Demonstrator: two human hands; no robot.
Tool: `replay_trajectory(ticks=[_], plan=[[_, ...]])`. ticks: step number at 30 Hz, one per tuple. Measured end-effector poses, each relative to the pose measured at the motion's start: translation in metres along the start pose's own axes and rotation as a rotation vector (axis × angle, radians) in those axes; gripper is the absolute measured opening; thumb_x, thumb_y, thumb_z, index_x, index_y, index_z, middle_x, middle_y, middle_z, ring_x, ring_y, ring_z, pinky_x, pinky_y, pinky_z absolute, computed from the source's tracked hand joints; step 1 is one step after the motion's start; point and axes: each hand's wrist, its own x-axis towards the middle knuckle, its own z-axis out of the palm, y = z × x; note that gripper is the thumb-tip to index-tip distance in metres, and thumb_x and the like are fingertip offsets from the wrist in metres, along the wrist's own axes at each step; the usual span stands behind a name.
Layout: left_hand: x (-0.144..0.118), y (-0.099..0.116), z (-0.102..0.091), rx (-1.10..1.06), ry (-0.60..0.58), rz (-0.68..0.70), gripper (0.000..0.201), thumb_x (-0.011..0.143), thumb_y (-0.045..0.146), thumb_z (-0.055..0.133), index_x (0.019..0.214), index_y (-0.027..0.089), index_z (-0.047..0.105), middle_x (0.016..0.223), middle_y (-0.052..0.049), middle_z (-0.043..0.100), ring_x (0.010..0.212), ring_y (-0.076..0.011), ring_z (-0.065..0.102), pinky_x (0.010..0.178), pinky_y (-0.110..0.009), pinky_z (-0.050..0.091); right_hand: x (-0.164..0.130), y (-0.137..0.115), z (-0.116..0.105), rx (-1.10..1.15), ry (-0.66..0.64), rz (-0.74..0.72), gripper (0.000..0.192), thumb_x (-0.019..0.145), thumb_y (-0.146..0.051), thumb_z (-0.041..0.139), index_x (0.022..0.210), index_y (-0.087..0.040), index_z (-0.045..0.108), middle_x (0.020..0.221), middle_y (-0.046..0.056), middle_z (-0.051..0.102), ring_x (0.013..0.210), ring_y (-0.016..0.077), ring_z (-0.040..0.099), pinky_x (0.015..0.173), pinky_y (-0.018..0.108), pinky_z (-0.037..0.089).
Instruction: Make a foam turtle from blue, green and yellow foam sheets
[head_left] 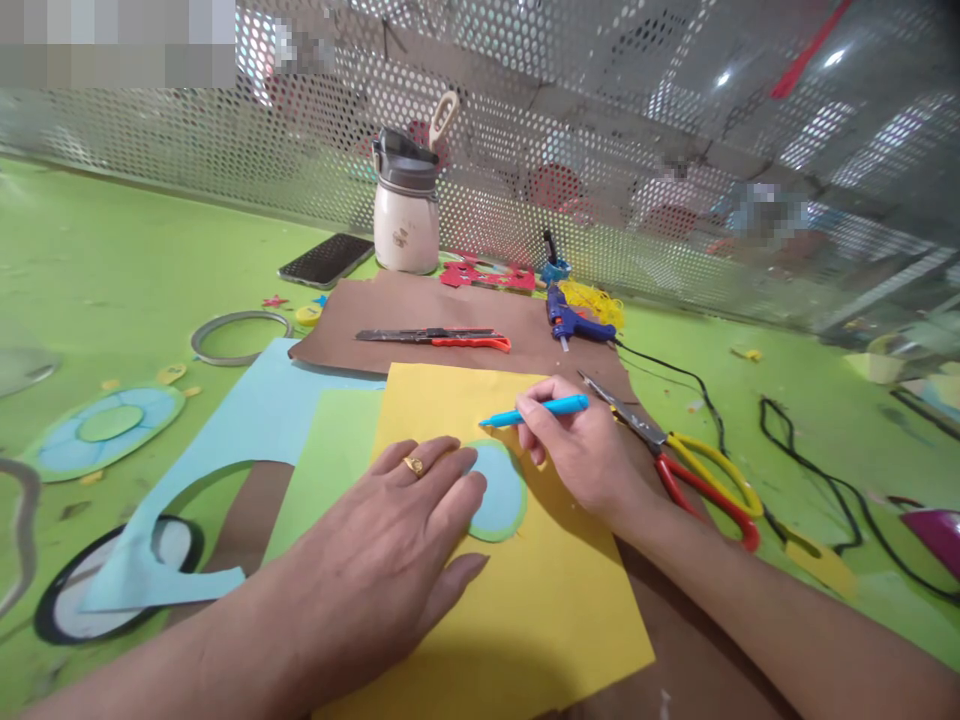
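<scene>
"Two hands, bare; entries for each?"

"Left hand [420,525]: one gold ring [413,466], gripping nothing, laid partly over an oval piece [500,495], light blue with a green rim. Right hand [564,437]: clamped on a blue marker [559,406]. The two stand apart."

"Location of the oval piece?"

"Flat on a yellow sheet [555,590], its left part hidden by the left fingers."

"Items about it?"

"One green sheet [330,450], partly under the yellow. One light blue sheet [255,410], left, with a curved cut-out. Brown sheet [345,310], showing past the yellow sheet's far and right edges. Scissors [705,475], red and yellow handles, just beside the right forearm, crowding that side. Utility knife [469,338], orange-red handle, on the brown, beyond the yellow."

"Outer items?"

"Glue gun [576,322], blue, corded, far right of the brown sheet. Bottle [406,228], pale, grey lid; phone [326,260], dark screen, beside it. Supporting surface: green table [150,230], bounded at the far side by a perforated panel [495,120]."

"Pose of each hand?"

"Left: back upward, fingers extended rightward, thumb spread toward the near side. Right: marker pinched between thumb and fingers, tip pointing left, just beyond the oval piece; whether it touches paper cannot be told."
</scene>
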Motion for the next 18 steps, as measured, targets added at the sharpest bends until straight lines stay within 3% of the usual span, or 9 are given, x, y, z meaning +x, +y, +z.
replay_trajectory(ticks=[18], plan=[[0.0011,0.0007,-0.0001,-0.006,0.005,0.003,0.020,0.090,0.027,0.049,0.104,0.015,0.054,0.115,-0.015,0.060,0.113,-0.0335,0.051,0.091,-0.052,0.043,-0.0002,-0.0022,0.0011,-0.016,0.000,0.014,0.022,0.087,-0.038,0.058,0.078,-0.019,0.053,0.057,-0.005,0.056,0.047,0.0092,0.049,0.048,0.023,0.040]])
